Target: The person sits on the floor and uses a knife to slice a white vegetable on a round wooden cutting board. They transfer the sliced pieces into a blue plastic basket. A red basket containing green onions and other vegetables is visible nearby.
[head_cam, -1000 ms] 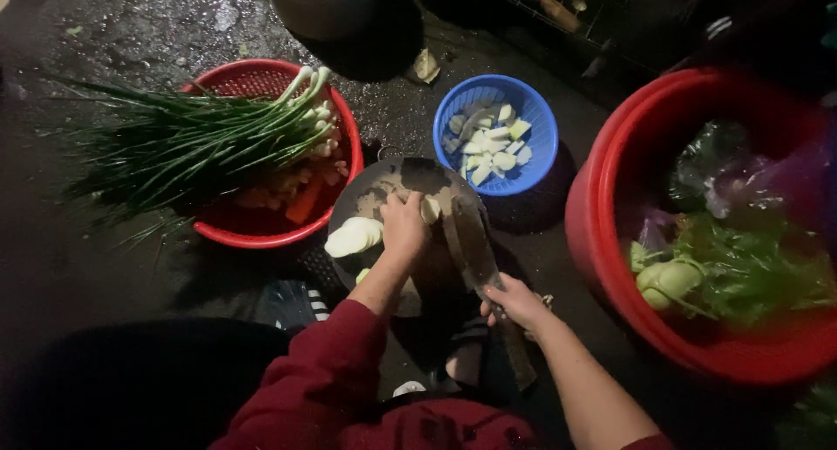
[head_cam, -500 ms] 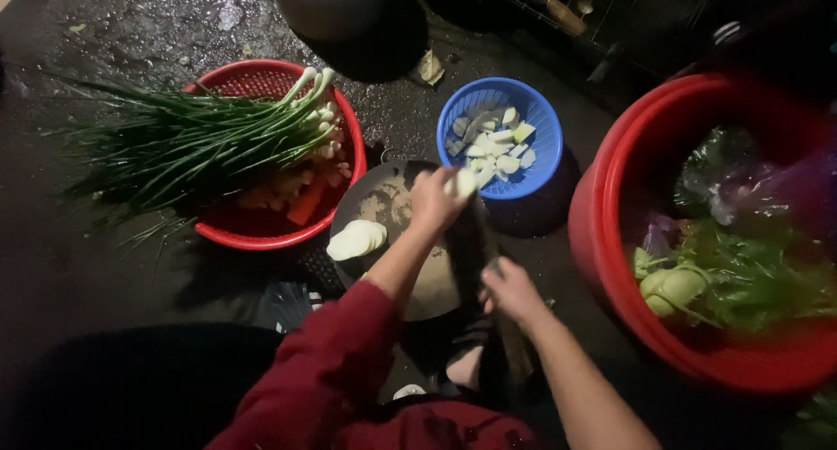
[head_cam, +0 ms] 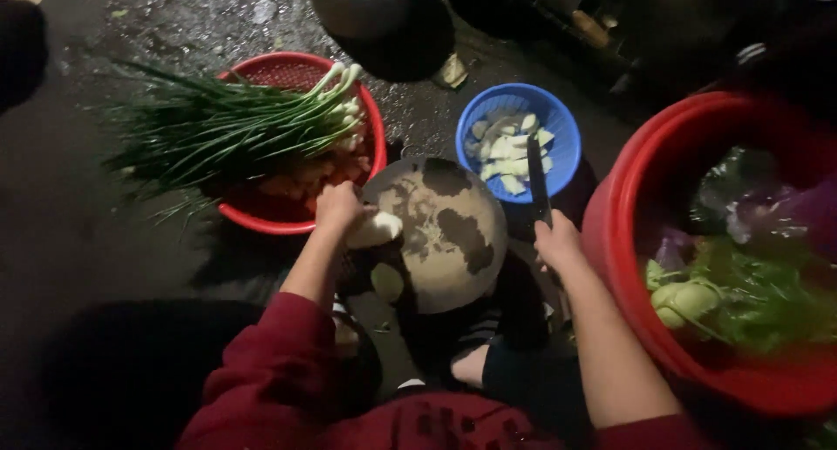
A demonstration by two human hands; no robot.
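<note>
Since a second ago our left hand (head_cam: 338,207) has swung from mid-board (head_cam: 445,232) to grip the pale slices (head_cam: 375,230) at its left edge, while our right hand (head_cam: 556,241), fist closed on the knife (head_cam: 538,178), points it over the blue basket (head_cam: 558,127).

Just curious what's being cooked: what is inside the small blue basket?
The blue basket holds pale cut vegetable pieces. A knife blade crosses its near edge, hiding some pieces.

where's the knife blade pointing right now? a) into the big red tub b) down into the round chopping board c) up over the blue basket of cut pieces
c: the right hand holds the knife with its blade lying over the blue basket of pale cut pieces, off the round chopping board.
</note>
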